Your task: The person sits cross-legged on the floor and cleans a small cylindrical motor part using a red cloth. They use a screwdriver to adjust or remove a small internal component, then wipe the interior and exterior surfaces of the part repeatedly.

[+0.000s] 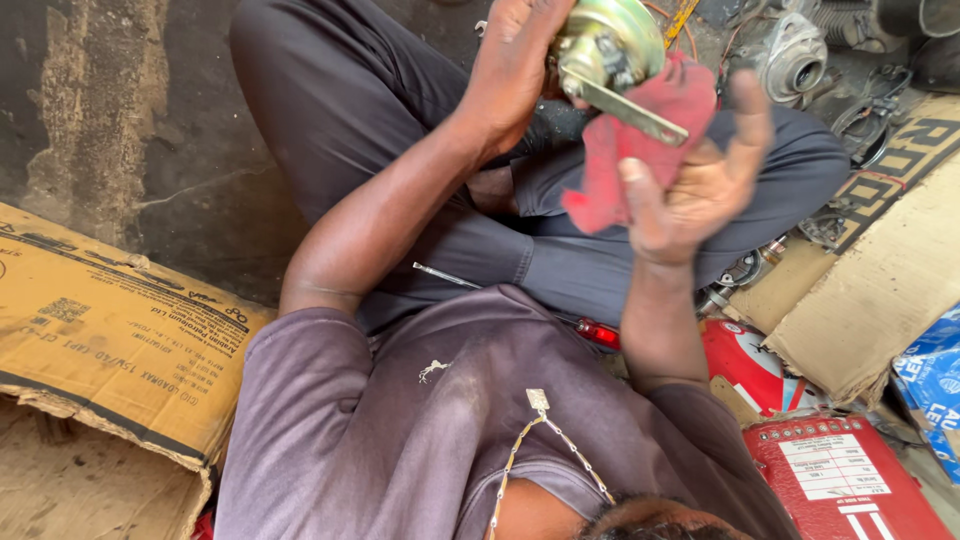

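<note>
My left hand (515, 60) grips a round, brass-coloured metal part (605, 45) with a flat metal bracket sticking out of it, held up above my crossed legs. My right hand (700, 185) holds a red cloth (640, 150) against the underside of that part, fingers spread behind the cloth. I sit cross-legged on the floor in dark trousers and a purple-grey shirt. The far side of the metal part is hidden by my left hand.
Flattened brown cardboard (110, 340) lies at my left, more cardboard (880, 290) at my right. Red cartons (840, 480) and a blue packet (935, 375) sit at lower right. Grey metal engine parts (795, 55) and wires lie on the floor beyond my knees. A thin metal tool (445, 275) rests on my leg.
</note>
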